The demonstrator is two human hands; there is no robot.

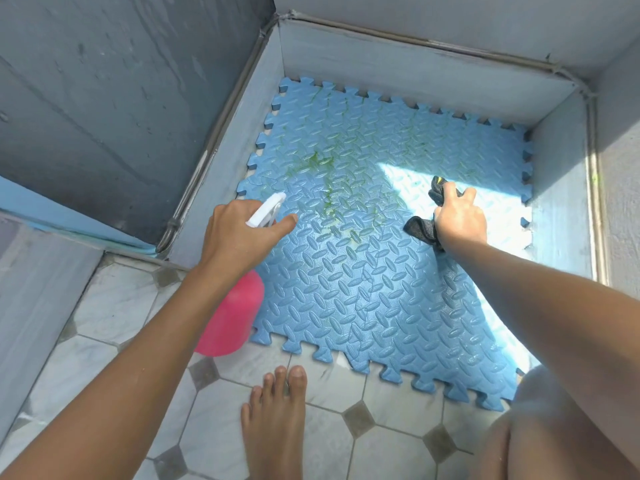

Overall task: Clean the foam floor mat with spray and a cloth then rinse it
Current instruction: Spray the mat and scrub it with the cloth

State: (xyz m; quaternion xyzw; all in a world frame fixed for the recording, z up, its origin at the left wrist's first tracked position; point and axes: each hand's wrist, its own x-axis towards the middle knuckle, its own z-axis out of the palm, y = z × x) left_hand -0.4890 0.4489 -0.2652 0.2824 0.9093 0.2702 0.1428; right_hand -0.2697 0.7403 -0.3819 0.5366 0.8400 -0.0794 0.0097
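While both arms reach forward over the floor, the scene reads as follows.

Mat: a blue foam mat (363,289) with jigsaw edges and a raised oval pattern lies flat, its far half inside a low grey-walled corner, its near edge out on the tiled floor (114,306); it fills the frame from centre toward 1 o'clock.

Stain: green smears (322,168) spread across the far-left part of the mat, at about 11 o'clock from its middle.

Left hand: the left hand (239,233) is closed around the neck of a spray bottle (232,320), index finger stretched forward beside the white nozzle, which points toward the stain at 1 o'clock.

Bottle: its pink body hangs below the wrist, over the mat's left edge at 9 o'clock.

Right hand: the right hand (460,220) grips a bunched dark cloth (420,228) and presses it on the mat at 3 o'clock, in a bright patch of sunlight.

Foot: a bare foot (273,420) stands on the tiles at 6 o'clock, just short of the mat's near edge.
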